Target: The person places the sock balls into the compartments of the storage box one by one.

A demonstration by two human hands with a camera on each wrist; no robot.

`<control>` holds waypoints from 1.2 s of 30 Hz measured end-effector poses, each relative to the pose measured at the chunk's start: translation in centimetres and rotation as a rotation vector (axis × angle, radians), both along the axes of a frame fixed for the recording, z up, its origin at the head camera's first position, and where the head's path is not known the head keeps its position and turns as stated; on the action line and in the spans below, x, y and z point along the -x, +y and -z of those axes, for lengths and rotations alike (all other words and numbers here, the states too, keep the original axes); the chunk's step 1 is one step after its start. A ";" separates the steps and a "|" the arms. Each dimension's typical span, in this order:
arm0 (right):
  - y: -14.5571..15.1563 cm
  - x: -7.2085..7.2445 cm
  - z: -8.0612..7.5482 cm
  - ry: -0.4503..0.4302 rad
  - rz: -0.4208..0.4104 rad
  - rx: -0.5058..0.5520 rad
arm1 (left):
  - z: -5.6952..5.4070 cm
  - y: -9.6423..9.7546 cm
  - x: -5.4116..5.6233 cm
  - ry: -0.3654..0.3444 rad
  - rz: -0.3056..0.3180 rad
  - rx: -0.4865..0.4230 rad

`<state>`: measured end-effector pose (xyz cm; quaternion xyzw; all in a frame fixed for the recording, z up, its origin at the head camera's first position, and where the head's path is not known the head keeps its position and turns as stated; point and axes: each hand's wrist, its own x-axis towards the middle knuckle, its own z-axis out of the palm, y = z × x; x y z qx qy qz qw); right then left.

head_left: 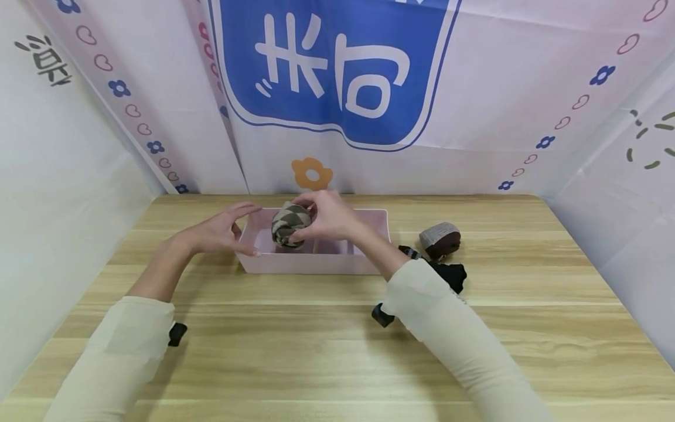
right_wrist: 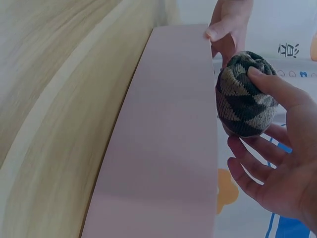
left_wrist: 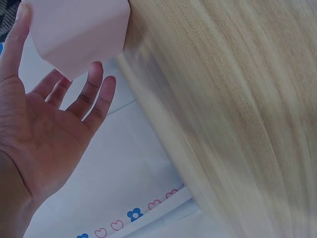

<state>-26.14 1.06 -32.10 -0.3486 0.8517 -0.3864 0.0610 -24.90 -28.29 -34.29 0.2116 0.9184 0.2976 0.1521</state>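
Observation:
A rolled-up pair of socks [head_left: 290, 224] with a dark green and beige diamond pattern is held by my right hand [head_left: 331, 217]. It hangs over the left part of a pink storage box [head_left: 311, 265], thumb on one side and fingers on the other, as the right wrist view shows. My left hand [head_left: 216, 231] spans the left end of the box. Its thumb lies at the front rim and its fingers reach round the back corner. In the left wrist view the left palm [left_wrist: 44, 134] stands apart from the box end [left_wrist: 81, 34].
Right of the box lie a grey and dark maroon rolled sock bundle [head_left: 440, 240] and a black cloth item [head_left: 448, 275], partly hidden by the right sleeve. A white printed curtain [head_left: 474, 117] hangs behind the wooden table [head_left: 274, 351].

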 end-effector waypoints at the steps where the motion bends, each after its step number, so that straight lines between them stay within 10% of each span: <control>1: -0.3 0.0 0.0 0.003 0.004 -0.006 | 0.0 0.0 0.0 -0.001 -0.001 0.001; 18: -4.8 -0.1 0.3 0.002 0.060 0.000 | 0.2 0.2 0.0 -0.011 0.015 -0.098; 36: -8.0 -0.6 0.7 0.134 0.148 -0.279 | -0.1 0.1 -0.1 -0.019 0.019 -0.087</control>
